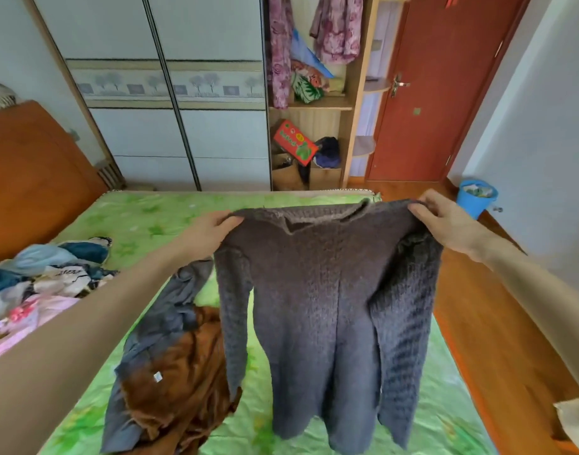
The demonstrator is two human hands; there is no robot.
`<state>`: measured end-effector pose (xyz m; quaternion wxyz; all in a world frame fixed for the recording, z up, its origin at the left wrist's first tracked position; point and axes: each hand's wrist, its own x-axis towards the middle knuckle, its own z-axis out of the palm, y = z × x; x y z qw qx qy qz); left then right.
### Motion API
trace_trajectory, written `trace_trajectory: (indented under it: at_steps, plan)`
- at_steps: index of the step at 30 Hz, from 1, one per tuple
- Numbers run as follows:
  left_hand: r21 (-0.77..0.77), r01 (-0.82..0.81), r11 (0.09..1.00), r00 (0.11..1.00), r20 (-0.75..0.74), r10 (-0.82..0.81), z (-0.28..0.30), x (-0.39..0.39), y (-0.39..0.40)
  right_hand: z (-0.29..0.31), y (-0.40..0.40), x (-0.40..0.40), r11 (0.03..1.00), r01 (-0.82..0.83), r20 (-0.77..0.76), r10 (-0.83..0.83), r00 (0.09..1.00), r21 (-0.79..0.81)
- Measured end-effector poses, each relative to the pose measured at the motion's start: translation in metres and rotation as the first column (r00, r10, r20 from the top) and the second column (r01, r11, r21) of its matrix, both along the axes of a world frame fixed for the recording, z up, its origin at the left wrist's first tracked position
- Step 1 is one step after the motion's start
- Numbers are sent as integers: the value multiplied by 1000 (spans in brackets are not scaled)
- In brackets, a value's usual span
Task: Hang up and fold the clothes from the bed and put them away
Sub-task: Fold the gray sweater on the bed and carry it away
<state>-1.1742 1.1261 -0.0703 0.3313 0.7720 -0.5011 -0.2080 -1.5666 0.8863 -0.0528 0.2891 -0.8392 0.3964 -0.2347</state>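
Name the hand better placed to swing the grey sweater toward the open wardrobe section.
Right, probably. The right hand grips the grey sweater's shoulder on the side below the open wardrobe section; the left hand holds the opposite shoulder, below the closed sliding doors.

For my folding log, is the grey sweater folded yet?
No: the grey sweater hangs spread between left hand and right hand.

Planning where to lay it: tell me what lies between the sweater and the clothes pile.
In the head view, a grey-and-brown garment and bare green sheet lie between sweater and pile.
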Motion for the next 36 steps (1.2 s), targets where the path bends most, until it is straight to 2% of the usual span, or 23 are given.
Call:
trace_trajectory:
  at_steps: [4, 6, 9, 11, 14, 19, 23, 26, 28, 32, 36]
  plan:
    - [-174, -200, 964, 979, -71, 190, 4, -11, -23, 9, -21, 5, 963, 125, 129, -96, 987, -239]
    - [-239, -281, 929, 959, -26, 283, 5, -11, -22, 14, -21, -4, 918, 133, 141, -85, 986, -373]
    - [-268, -222, 937, 971, 27, 238, 2, -12, -10, 9, -10, -25, 867, 123, 54, -111, 992, -483]
    - [-215, -148, 965, 987, 22, 157, -7, -13, 0, -2, 3, -39, 901, 74, -19, -90, 996, -427]
    - [-85, -30, 996, 999, -36, 27, -22, -20, 19, -17, 32, -57, 963, -122, -94, 102, 990, -239]
    - [99, 135, 986, 974, -199, -113, -30, -25, 56, -35, 82, -90, 966, -255, -110, 249, 962, -48]
    - [348, 263, 900, 900, -425, -99, -20, -20, 75, -32, 103, -113, 937, -305, 8, 308, 951, 171]
    - [437, 371, 820, 831, -549, -83, -14, -6, 84, -26, 99, -124, 873, -320, 176, 273, 946, 368]
    - [459, 418, 784, 799, -596, -77, -14, 4, 82, -24, 90, -121, 875, -276, 192, 215, 958, 397]
    - [473, 326, 818, 845, -535, -27, -40, 9, 56, -51, 67, -89, 884, -188, 114, 153, 982, 428]
    - [293, 90, 952, 931, -365, 24, -131, 6, 15, -141, 26, -55, 920, -119, -94, 165, 982, 373]
